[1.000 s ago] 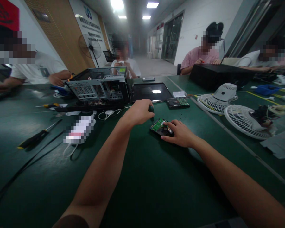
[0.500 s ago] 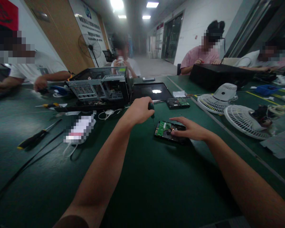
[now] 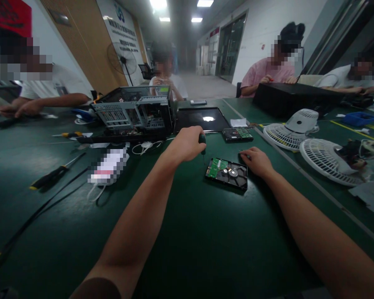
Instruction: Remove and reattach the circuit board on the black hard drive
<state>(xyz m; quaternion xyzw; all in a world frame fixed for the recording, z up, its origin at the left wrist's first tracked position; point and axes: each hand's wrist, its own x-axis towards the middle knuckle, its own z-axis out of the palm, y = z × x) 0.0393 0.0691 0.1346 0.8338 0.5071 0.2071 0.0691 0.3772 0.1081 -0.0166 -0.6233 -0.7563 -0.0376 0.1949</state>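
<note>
My left hand (image 3: 189, 144) is closed around the dark green handle of a small screwdriver (image 3: 202, 140), its thin shaft pointing down beside the hard drive. That hard drive (image 3: 229, 173) lies on the green table with its green circuit board and round spindle hub facing up. To the right of it, my right hand (image 3: 258, 161) rests on the table, thumb and fingertips pinched together just beyond the drive's upper right corner. Whatever is between those fingertips is too small to make out. A second hard drive (image 3: 237, 134) lies farther back.
An opened computer case (image 3: 134, 110) stands at back left by a flat black panel (image 3: 202, 118). At left are a phone (image 3: 108, 166), a yellow-black screwdriver (image 3: 51, 176) and a cable. White fan parts (image 3: 326, 160) lie at right. Several people sit around the table.
My right hand has come off the hard drive and moved right and back, its spread fingers now pinched at the table. The left hand still holds the screwdriver in nearly the same place.
</note>
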